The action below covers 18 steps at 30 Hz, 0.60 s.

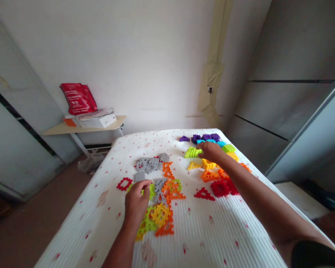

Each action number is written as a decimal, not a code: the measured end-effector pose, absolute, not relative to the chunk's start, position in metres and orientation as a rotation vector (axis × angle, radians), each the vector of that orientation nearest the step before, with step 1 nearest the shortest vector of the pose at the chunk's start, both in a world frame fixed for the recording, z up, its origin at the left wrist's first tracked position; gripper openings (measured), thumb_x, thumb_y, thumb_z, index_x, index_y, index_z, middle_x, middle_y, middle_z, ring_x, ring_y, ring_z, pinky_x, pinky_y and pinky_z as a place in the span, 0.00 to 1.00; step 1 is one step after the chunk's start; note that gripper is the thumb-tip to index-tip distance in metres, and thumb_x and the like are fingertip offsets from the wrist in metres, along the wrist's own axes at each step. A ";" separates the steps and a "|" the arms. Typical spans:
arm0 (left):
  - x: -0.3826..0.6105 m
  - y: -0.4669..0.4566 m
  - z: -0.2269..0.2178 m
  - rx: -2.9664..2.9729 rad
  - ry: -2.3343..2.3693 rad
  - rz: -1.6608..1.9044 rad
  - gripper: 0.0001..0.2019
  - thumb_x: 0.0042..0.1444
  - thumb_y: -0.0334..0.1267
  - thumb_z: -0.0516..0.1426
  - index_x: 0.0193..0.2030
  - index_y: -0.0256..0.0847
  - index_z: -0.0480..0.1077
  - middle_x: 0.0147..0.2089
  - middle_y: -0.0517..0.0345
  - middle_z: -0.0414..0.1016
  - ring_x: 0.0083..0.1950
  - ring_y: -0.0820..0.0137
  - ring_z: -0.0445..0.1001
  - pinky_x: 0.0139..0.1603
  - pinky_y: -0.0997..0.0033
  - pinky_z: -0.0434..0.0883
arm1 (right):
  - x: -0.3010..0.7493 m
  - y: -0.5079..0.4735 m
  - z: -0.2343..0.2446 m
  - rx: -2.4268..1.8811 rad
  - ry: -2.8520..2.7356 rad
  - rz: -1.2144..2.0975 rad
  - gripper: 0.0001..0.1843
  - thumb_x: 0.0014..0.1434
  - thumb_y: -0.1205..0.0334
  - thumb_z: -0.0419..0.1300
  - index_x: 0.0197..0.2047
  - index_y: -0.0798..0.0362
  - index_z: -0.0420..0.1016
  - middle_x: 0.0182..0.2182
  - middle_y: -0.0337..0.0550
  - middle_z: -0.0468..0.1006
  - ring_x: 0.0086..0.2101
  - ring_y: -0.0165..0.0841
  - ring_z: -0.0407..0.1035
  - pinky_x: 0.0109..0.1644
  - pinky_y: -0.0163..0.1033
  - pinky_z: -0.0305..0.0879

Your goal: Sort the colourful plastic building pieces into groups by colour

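Observation:
My left hand [136,203] curls over a lime-green lattice piece [150,191] at the edge of a heap of grey, orange and yellow interlocking plastic pieces [167,190], and seems to hold it. My right hand [212,152] reaches across the far side of a white ribbed mattress [212,238], with its fingertips gripping another lime-green piece [192,152]. Purple and cyan pieces [205,138] lie just beyond that hand. Orange and red pieces [219,182] lie under my right forearm, partly hidden.
A narrow wooden shelf table [61,129] stands beyond the mattress, holding a white box [97,121] and a red bag [78,98]. Grey cabinet doors [290,111] rise on the right, and more panels [16,130] on the left. A brown floor [39,223] shows left of the mattress.

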<state>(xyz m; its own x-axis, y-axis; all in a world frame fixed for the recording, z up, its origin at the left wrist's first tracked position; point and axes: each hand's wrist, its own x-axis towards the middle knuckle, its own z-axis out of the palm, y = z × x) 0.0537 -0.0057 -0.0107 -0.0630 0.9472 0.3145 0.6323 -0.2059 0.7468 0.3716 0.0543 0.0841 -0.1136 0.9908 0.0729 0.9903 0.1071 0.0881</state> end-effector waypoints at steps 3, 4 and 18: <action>0.046 -0.002 -0.009 2.032 1.787 0.949 0.12 0.49 0.33 0.50 0.34 0.41 0.74 0.38 0.53 0.77 0.43 0.64 0.73 0.48 0.65 0.66 | 0.339 0.016 0.074 1.934 2.569 0.128 0.12 0.57 0.61 0.57 0.45 0.52 0.73 0.42 0.47 0.77 0.41 0.37 0.71 0.41 0.36 0.63; 0.044 -0.002 -0.008 2.069 1.810 0.859 0.12 0.49 0.33 0.50 0.34 0.41 0.75 0.39 0.53 0.77 0.44 0.64 0.72 0.49 0.65 0.65 | 0.329 0.002 0.068 1.843 2.658 0.091 0.11 0.57 0.61 0.57 0.43 0.52 0.74 0.40 0.46 0.77 0.40 0.36 0.71 0.40 0.36 0.63; 0.054 -0.012 0.001 2.252 1.978 0.220 0.19 0.48 0.37 0.55 0.50 0.47 0.70 0.50 0.51 0.70 0.53 0.61 0.66 0.46 0.64 0.62 | 0.276 -0.061 -0.015 1.460 2.996 0.196 0.12 0.63 0.67 0.48 0.29 0.54 0.68 0.27 0.39 0.72 0.24 0.27 0.63 0.27 0.35 0.51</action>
